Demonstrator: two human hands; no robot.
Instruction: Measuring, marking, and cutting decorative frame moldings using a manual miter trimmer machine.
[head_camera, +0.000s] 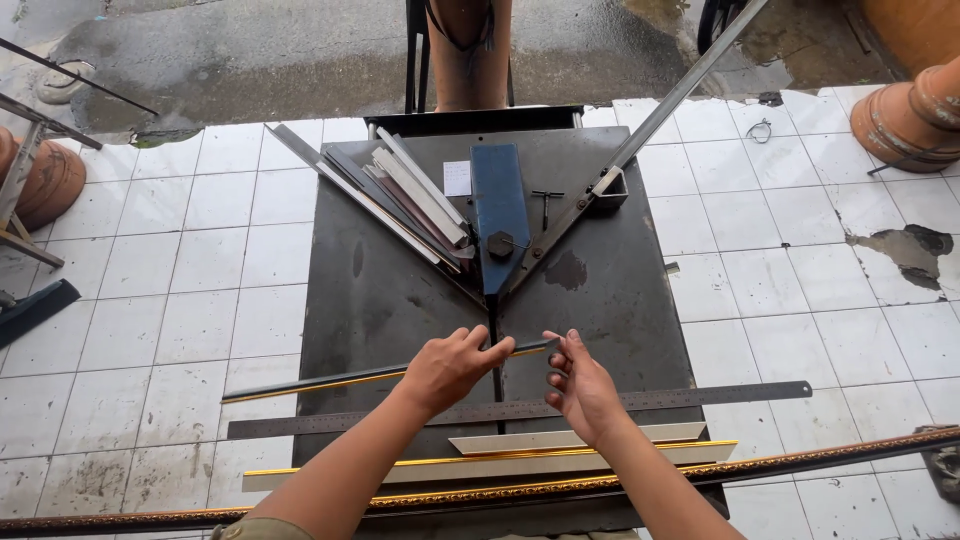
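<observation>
My left hand (450, 368) grips a long dark frame strip with a gold edge (320, 382), held level over the dark metal worktable (380, 290). The strip's right end reaches my right hand (578, 385), whose fingers pinch that tip. Both hands sit just in front of the blue cutter blade housing (499, 212) and its slot. A long steel ruler (700, 397) lies across the table just below my hands. Nearer me lie a short white strip (640, 436), a longer white and gold moulding (480, 466) and an ornate gold-trimmed moulding (800, 458).
A stack of cut strips (415, 200) lies along the left angled fence, and a long metal guide rail (660, 115) runs off to the back right. Clay pots (905, 115) stand at the right, another (45, 185) at the left. White floor tiles surround the table.
</observation>
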